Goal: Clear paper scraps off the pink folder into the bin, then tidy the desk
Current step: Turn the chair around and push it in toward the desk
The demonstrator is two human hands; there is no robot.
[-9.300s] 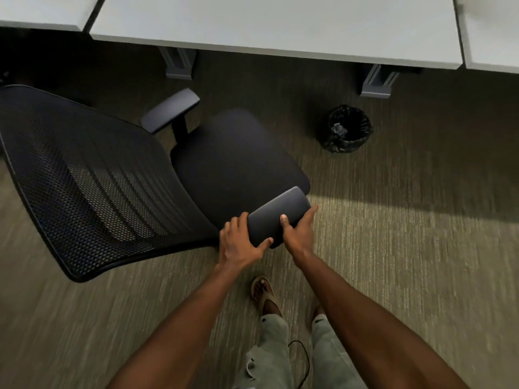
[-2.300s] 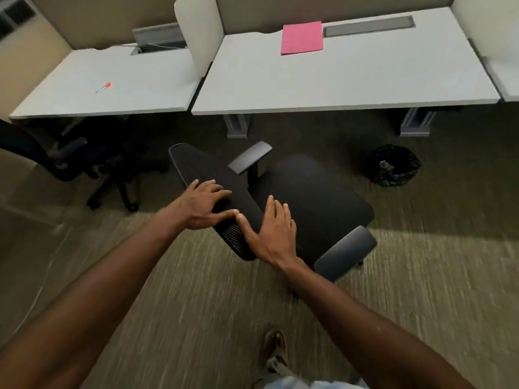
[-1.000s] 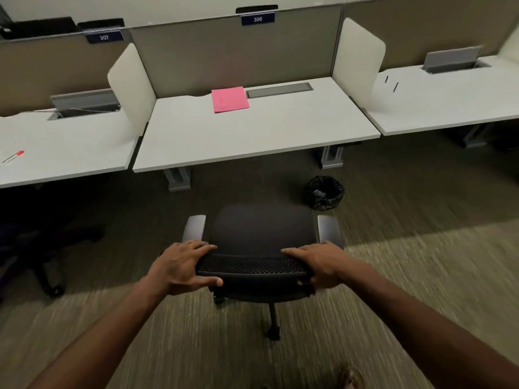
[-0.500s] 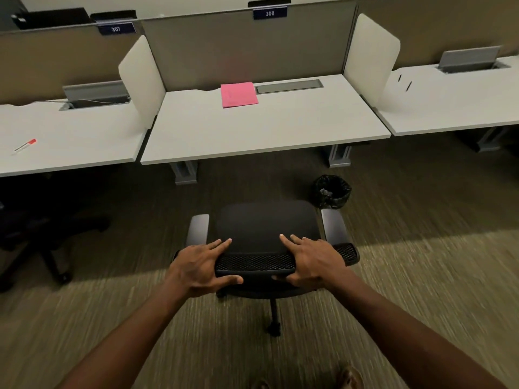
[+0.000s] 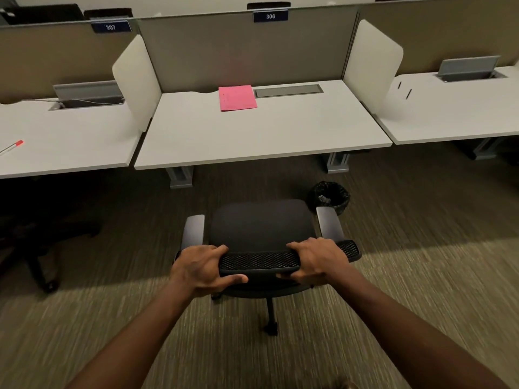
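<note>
Nearest to me, both my bare forearms reach forward from the bottom of the view. My left hand (image 5: 200, 269) and my right hand (image 5: 316, 261) are set apart, each clamped on the top edge of the black mesh backrest (image 5: 259, 261) of an office chair (image 5: 261, 228), fingers over the far side and thumbs on the near side. The chair faces away from me on striped carpet, its dark seat between two grey armrests. Just beyond the right armrest, a small bin (image 5: 330, 196) with a black liner stands on the floor, something pale inside it. Beyond the chair is a white tabletop (image 5: 261, 136) with white side dividers and a grey back panel marked 306. The pink folder (image 5: 237, 97) lies flat at the far edge of that tabletop, just left of a grey cable tray lid (image 5: 289, 90); I see no scraps on it. On the neighbouring tabletop to the left, a red-tipped pen (image 5: 12, 146) lies near the left border.
</note>
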